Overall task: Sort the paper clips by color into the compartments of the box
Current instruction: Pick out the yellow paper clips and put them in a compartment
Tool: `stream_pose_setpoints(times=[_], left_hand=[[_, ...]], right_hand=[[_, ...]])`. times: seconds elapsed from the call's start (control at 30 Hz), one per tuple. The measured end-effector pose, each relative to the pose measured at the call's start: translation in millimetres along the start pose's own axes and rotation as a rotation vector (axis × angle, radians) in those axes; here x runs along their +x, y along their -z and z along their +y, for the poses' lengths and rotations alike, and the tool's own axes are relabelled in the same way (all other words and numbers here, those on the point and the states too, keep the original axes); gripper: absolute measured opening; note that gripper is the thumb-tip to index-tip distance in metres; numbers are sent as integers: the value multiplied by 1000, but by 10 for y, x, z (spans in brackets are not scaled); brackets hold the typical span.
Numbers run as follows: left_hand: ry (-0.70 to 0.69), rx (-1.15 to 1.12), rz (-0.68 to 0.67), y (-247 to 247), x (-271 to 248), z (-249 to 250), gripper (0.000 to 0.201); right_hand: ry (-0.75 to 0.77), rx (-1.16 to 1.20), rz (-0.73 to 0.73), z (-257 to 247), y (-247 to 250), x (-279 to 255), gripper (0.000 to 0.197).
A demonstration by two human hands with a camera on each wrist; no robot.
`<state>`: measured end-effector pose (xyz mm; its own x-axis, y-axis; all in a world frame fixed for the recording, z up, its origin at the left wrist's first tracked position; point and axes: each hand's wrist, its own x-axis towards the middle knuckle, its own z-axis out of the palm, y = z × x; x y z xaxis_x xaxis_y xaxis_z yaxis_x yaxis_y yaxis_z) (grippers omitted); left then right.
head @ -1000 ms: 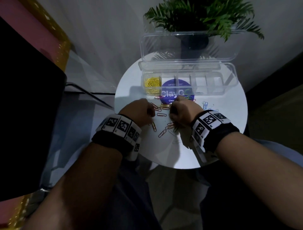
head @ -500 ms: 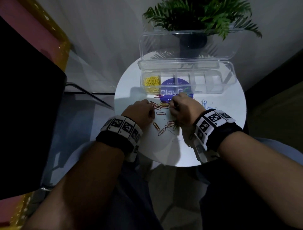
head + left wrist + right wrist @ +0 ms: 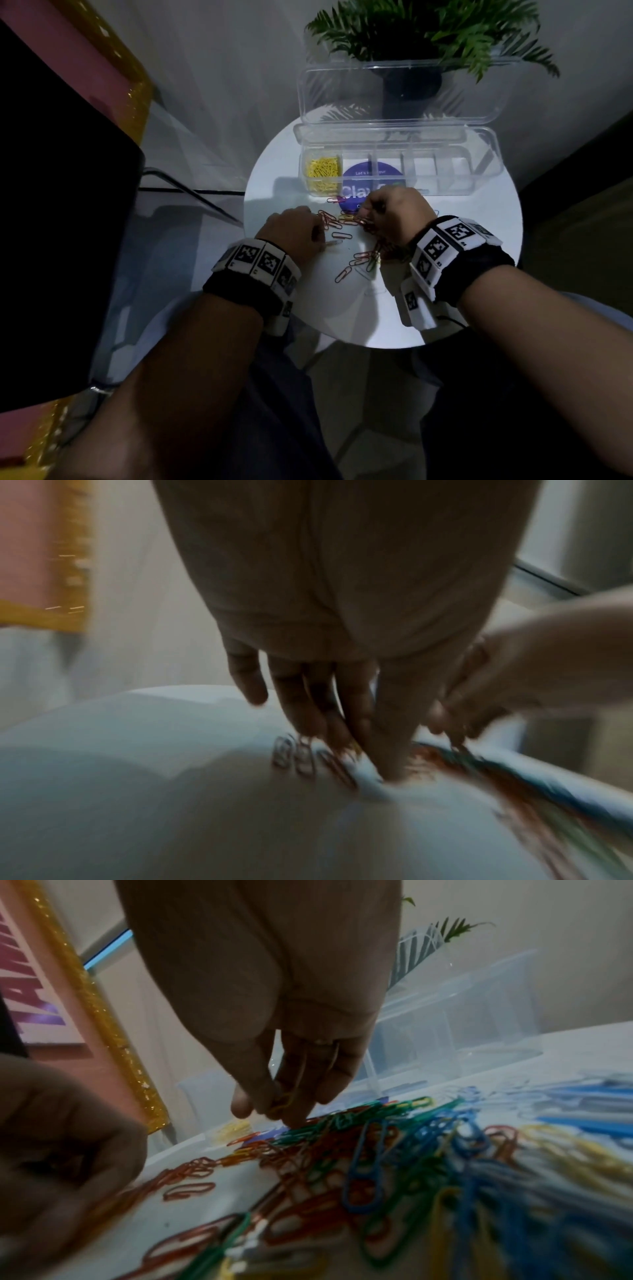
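Note:
A clear compartment box (image 3: pixel 479 178) stands at the back of the round white table (image 3: pixel 342 315), its lid up. Yellow paper clips (image 3: pixel 322 173) fill its leftmost compartment. Red clips (image 3: pixel 342 235) lie scattered between my hands. My left hand (image 3: pixel 305 233) rests its straight fingers (image 3: pixel 387 764) on the table among clips, gripping nothing I can see. My right hand (image 3: pixel 373 214) is curled over the heap; in the right wrist view the right hand (image 3: pixel 281 1104) pinches yellow clips (image 3: pixel 287 1097) between thumb and fingers. The mixed pile (image 3: pixel 377 1150) holds red, green, blue and yellow clips.
A purple round disc (image 3: pixel 356 181) lies under the box's front. A potted fern (image 3: pixel 428 31) stands behind the lid. A dark panel (image 3: pixel 61 240) and a glass surface sit left of the table. The table's near edge is by my wrists.
My right hand has edged forward toward the box's front. The left hand stays almost where it was, and a clip by its thumb has shifted.

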<state>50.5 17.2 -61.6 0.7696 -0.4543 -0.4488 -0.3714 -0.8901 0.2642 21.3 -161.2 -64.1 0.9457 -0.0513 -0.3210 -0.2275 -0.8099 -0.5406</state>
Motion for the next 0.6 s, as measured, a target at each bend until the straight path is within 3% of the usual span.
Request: stream_pose_setpoints(times=[0.17, 0.3, 0.47, 0.6], left_hand=[[32, -73, 207, 62, 1, -87, 18], [8, -10, 212, 13, 21, -52, 22], [-24, 56, 222, -46, 67, 38, 25], [-10, 140, 229, -62, 94, 96, 25]], right_hand=[[166, -212, -79, -52, -17, 19, 30], [116, -293, -160, -53, 15, 29, 26], [72, -219, -17, 10, 59, -64, 28], [114, -224, -95, -49, 37, -16, 34]])
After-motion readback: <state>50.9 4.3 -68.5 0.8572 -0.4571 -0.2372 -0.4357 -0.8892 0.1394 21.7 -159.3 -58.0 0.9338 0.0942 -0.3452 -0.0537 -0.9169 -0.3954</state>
